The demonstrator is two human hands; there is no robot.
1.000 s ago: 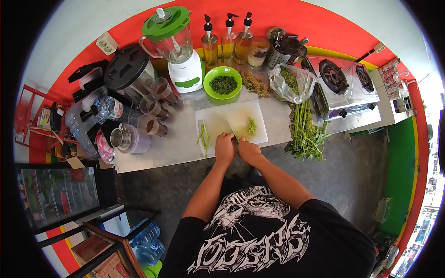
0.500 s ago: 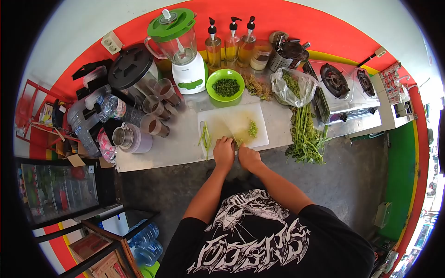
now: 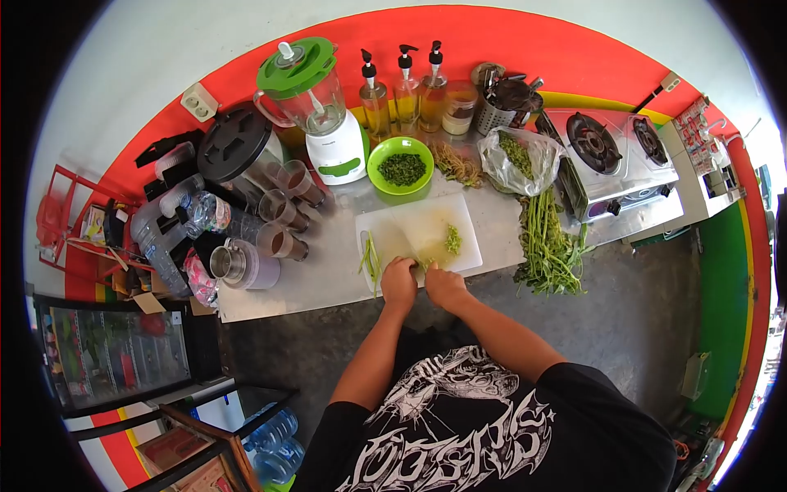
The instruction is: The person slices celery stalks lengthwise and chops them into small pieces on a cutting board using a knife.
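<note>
A white cutting board (image 3: 393, 215) lies near the counter's front edge. My left hand (image 3: 399, 283) rests on its front edge, fingers curled over green stems (image 3: 420, 263) whose bits show between my hands. My right hand (image 3: 445, 287) is closed round a knife, its handle hidden in the fist and its thin blade (image 3: 416, 246) pointing away from me, faint against the board. Left of my hands lie several long green stems (image 3: 370, 261). Right of the blade sits a small heap of chopped green stems (image 3: 452, 239).
Behind the board stands a green bowl (image 3: 401, 193) of chopped leaves, beside a blender (image 3: 334, 148). Brown-filled cups (image 3: 283, 243) and a metal-topped jar (image 3: 256, 266) stand left. Leafy stalks (image 3: 551, 246), a plastic bag (image 3: 512, 168) and a gas stove (image 3: 611, 160) are at right.
The whole view has shifted slightly as my head moved. Both hands stay at the board's front edge, and my right hand has tilted a little with the knife.
</note>
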